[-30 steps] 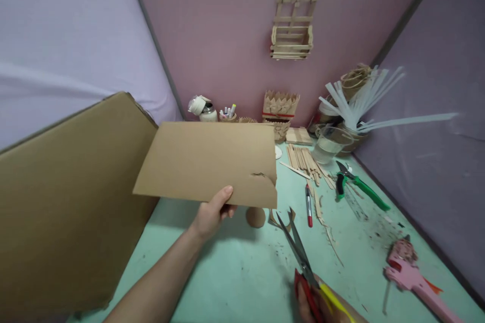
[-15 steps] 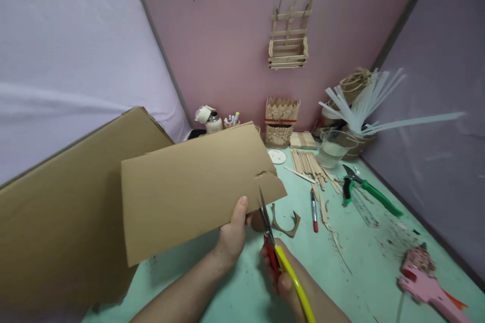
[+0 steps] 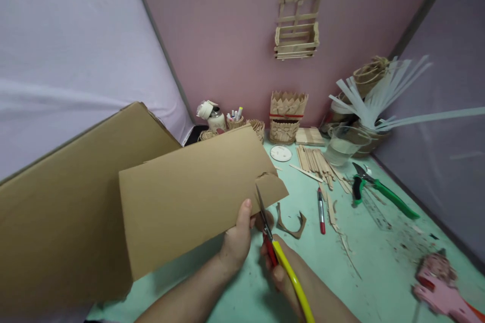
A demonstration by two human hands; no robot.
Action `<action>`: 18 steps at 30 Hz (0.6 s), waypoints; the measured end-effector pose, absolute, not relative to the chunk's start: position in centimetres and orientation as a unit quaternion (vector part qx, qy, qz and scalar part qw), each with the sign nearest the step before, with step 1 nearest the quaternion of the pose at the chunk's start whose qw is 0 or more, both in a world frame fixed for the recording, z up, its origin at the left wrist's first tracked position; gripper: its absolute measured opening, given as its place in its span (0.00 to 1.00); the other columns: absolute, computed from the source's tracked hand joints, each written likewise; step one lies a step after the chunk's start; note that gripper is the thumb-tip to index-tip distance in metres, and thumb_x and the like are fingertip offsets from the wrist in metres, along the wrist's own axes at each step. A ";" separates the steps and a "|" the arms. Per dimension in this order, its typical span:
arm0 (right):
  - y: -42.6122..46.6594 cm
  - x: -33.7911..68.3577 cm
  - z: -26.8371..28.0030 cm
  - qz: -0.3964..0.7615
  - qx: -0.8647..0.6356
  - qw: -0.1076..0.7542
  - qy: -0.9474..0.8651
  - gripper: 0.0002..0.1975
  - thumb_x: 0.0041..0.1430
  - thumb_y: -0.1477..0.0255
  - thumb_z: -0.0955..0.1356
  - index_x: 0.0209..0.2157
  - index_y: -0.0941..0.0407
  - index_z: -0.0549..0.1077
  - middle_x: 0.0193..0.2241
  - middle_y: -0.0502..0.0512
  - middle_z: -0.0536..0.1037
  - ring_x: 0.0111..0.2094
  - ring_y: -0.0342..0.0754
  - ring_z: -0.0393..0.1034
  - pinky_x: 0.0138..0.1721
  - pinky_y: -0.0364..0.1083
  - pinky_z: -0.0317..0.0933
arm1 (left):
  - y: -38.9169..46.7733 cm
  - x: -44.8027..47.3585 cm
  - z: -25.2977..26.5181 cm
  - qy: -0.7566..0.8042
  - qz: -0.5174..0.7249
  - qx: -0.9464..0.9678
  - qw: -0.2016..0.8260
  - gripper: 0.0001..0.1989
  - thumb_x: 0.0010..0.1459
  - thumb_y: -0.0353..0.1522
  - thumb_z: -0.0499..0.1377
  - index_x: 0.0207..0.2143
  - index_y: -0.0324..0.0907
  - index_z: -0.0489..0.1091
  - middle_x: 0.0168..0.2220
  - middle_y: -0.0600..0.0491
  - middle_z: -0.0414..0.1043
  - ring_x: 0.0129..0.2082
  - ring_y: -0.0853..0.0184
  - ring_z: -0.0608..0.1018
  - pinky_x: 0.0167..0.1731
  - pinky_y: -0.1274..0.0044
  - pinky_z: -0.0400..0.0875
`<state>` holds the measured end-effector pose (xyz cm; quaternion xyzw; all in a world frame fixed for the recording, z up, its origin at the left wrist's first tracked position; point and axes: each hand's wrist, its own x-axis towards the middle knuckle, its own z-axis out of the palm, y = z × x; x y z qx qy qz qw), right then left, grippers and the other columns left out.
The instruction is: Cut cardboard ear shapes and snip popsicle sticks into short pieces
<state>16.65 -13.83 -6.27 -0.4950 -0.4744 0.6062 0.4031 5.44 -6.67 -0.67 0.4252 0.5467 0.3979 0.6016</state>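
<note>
My left hand (image 3: 237, 239) pinches the lower edge of a flat brown cardboard sheet (image 3: 189, 194), thumb on top, fingers mostly hidden beneath. The sheet is held tilted above the table, and its right end has a torn, ragged cut. My right hand (image 3: 282, 272) is wrapped round the yellow-and-red handles of a pair of scissors (image 3: 290, 275). The scissor blades lie at the sheet's lower right edge, just right of my left thumb, with the upper blade over the cardboard. Below that edge, a curved cardboard offcut (image 3: 291, 227) rests on the green table beside a partly hidden round brown piece (image 3: 264, 220).
A larger cardboard piece (image 3: 68, 202) stands at the left. To the right lie wooden sticks (image 3: 314, 164), a red-capped marker (image 3: 321, 211), green-handled pruners (image 3: 392, 198) and a pink glue gun (image 3: 441, 292). A clear plastic cup (image 3: 346, 145) stands near the back wall.
The view has shifted slightly, so the table items appear farther right. The scissors remain at the cardboard's edge, their blades looking a little nearer my left thumb. Both hands keep their grip.
</note>
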 end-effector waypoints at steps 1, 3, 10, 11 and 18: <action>-13.9 16.7 -5.5 0.601 -0.493 0.387 -0.495 0.40 0.37 0.30 0.58 0.33 0.54 0.62 0.22 0.47 0.61 0.22 0.42 0.53 0.20 0.42 0.49 | -6.7 5.5 -0.6 0.554 0.426 0.412 0.584 0.21 0.55 0.50 0.55 0.39 0.42 0.71 0.48 0.49 0.75 0.56 0.61 0.70 0.57 0.71 0.63; -14.0 17.0 -3.8 0.581 -0.499 0.369 -0.526 0.34 0.48 0.35 0.57 0.31 0.54 0.62 0.19 0.46 0.60 0.21 0.42 0.53 0.20 0.42 0.48 | -6.8 5.7 -0.7 0.568 0.475 0.382 0.553 0.19 0.54 0.47 0.58 0.39 0.42 0.72 0.47 0.48 0.75 0.53 0.59 0.73 0.56 0.70 0.65; -14.1 17.1 -1.4 0.512 -0.563 0.370 -0.532 0.27 0.56 0.44 0.61 0.22 0.53 0.56 0.17 0.45 0.56 0.21 0.41 0.50 0.19 0.42 0.43 | -6.8 5.5 -2.2 0.590 0.471 0.336 0.563 0.18 0.53 0.45 0.60 0.41 0.44 0.71 0.46 0.50 0.76 0.50 0.60 0.75 0.47 0.72 0.72; -14.1 17.0 -1.6 0.508 -0.565 0.374 -0.532 0.27 0.56 0.44 0.61 0.21 0.53 0.55 0.17 0.45 0.56 0.20 0.41 0.49 0.19 0.42 0.42 | -6.8 5.6 -2.1 0.592 0.474 0.321 0.568 0.17 0.53 0.44 0.61 0.41 0.44 0.71 0.47 0.51 0.75 0.49 0.61 0.76 0.46 0.72 0.73; -14.1 16.4 -3.3 0.502 -0.537 0.426 -0.527 0.29 0.52 0.40 0.61 0.20 0.53 0.55 0.14 0.44 0.53 0.18 0.40 0.47 0.17 0.41 0.39 | -6.6 5.5 -1.3 0.565 0.501 0.265 0.599 0.11 0.60 0.38 0.53 0.40 0.42 0.71 0.43 0.50 0.77 0.47 0.62 0.77 0.46 0.72 0.73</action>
